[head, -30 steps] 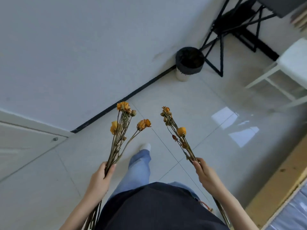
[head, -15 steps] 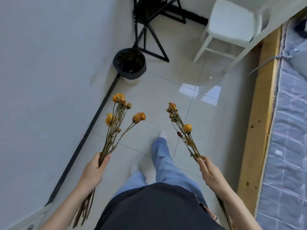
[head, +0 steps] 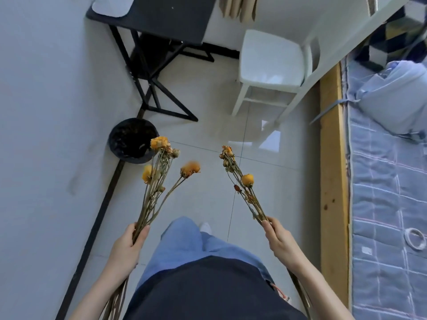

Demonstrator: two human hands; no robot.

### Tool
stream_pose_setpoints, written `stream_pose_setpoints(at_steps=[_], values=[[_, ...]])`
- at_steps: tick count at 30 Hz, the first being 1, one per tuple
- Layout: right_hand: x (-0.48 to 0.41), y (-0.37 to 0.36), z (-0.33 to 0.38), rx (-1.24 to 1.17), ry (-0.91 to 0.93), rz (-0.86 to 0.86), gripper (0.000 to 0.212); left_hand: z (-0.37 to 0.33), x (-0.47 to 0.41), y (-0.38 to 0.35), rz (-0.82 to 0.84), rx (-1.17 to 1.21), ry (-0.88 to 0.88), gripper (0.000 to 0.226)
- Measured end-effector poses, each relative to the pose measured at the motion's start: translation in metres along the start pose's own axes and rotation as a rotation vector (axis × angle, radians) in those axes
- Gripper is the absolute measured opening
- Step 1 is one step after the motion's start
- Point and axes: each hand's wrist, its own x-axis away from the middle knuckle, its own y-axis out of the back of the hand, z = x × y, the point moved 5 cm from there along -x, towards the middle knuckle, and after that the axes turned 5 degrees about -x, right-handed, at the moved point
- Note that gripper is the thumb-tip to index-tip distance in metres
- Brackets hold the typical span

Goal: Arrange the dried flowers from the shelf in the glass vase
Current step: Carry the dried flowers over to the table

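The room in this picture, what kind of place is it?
Most likely a bedroom at home. A bed with a blue checked quilt lies along the right, a white stool stands near it, and a black table sits against the wall.

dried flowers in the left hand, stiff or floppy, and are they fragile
Probably stiff: the dried flowers stand straight above the left hand without drooping. Likely light, given thin stems. Withered heads suggest they are brittle and fragile.
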Motion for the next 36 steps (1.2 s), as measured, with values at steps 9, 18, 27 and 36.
stream_pose_setpoints(at_steps=[9,18,27,36], values=[[-0.116,0.056,0.049,-0.065,-0.022,-0.013,0.016,-0.126,-0.124,0.001,0.076,-0.062,-0.068,0.019],[-0.231,0.141,0.117,-0.104,-0.017,-0.110,0.016,-0.266,-0.255,0.011,0.099,-0.091,-0.189,0.006],[-0.344,0.231,0.146,-0.132,-0.014,-0.088,0.016,-0.368,-0.340,-0.009,0.079,-0.134,-0.167,0.008],[-0.469,0.352,0.190,-0.057,0.075,0.017,0.019,-0.469,-0.390,-0.051,-0.051,-0.022,-0.065,0.021]])
